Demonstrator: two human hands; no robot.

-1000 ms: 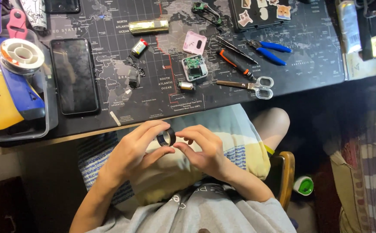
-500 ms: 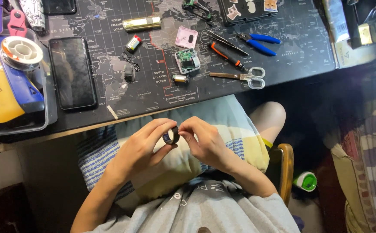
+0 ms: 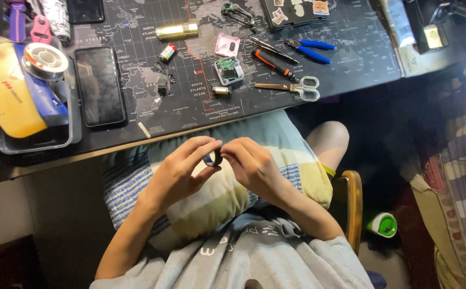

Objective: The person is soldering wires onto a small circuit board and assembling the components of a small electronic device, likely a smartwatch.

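A small dark roll of tape (image 3: pixel 214 158) is pinched between both hands over a striped pillow (image 3: pixel 254 134) on my lap. My left hand (image 3: pixel 182 168) holds it from the left with thumb and fingers. My right hand (image 3: pixel 251 163) grips it from the right, fingertips touching the roll's edge. Most of the roll is hidden by my fingers. Both hands hover just below the front edge of the desk (image 3: pixel 190 128).
On the dark map desk mat (image 3: pixel 350 59) lie a black phone (image 3: pixel 99 85), a small circuit board (image 3: pixel 229 70), a pink case (image 3: pixel 227 45), scissors (image 3: pixel 292 88), blue-handled pliers (image 3: pixel 308 51) and a brass tube (image 3: pixel 176 31). A tray (image 3: pixel 35 140) with a solder spool (image 3: pixel 45 58) stands left. A wooden chair arm (image 3: pixel 353 206) is at my right.
The view has drifted a little, so the desk items sit slightly differently in frame. My hands stay together on the tape roll, fingers shifting slightly around it.
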